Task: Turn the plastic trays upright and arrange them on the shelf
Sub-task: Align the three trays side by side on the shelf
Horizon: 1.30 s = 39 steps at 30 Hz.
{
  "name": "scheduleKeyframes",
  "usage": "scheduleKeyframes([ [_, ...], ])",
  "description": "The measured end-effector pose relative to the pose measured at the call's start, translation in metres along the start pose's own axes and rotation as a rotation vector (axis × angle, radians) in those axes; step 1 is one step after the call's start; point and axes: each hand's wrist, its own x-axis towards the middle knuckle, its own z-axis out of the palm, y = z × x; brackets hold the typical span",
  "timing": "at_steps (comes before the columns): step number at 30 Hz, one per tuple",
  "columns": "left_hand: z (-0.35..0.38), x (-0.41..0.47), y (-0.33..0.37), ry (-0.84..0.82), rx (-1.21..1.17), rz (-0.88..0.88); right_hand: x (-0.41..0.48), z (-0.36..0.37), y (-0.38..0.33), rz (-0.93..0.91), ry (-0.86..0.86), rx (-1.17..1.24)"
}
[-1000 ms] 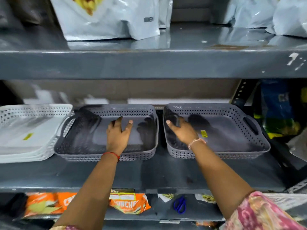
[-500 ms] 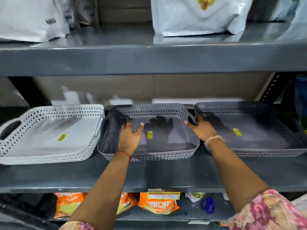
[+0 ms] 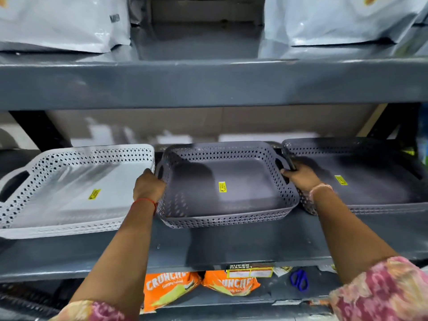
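Three perforated plastic trays stand upright side by side on the grey middle shelf [image 3: 208, 249]. A white tray [image 3: 69, 193] is on the left, a grey tray [image 3: 231, 200] in the middle and another grey tray [image 3: 370, 181] on the right. Each has a small yellow sticker inside. My left hand [image 3: 148, 186] grips the left handle end of the middle grey tray. My right hand [image 3: 301, 176] grips that tray's right handle end, between it and the right tray.
White pouches [image 3: 64, 22] stand on the upper shelf, whose front edge [image 3: 208, 84] hangs just above the trays. Orange snack bags [image 3: 169, 288] and blue scissors [image 3: 298, 279] lie on the lower shelf. A price label [image 3: 250, 269] sits on the shelf lip.
Both hands moved from inside the trays out to the two handle ends of the middle grey tray and closed on them. The view shifted left.
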Motion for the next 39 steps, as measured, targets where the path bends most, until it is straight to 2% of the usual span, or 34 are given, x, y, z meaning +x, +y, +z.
scheduleKeyframes([
  [9, 0.007, -0.009, 0.007, 0.082, 0.002, 0.145, 0.008, 0.011, 0.001, -0.036, 0.017, -0.116],
  [24, 0.019, 0.031, 0.024, 0.119, 0.021, 0.173, 0.057, 0.02, -0.013, -0.013, 0.057, -0.179],
  [39, 0.01, -0.016, 0.0, 0.087, -0.034, 0.2, -0.011, 0.011, 0.01, -0.059, 0.071, -0.047],
])
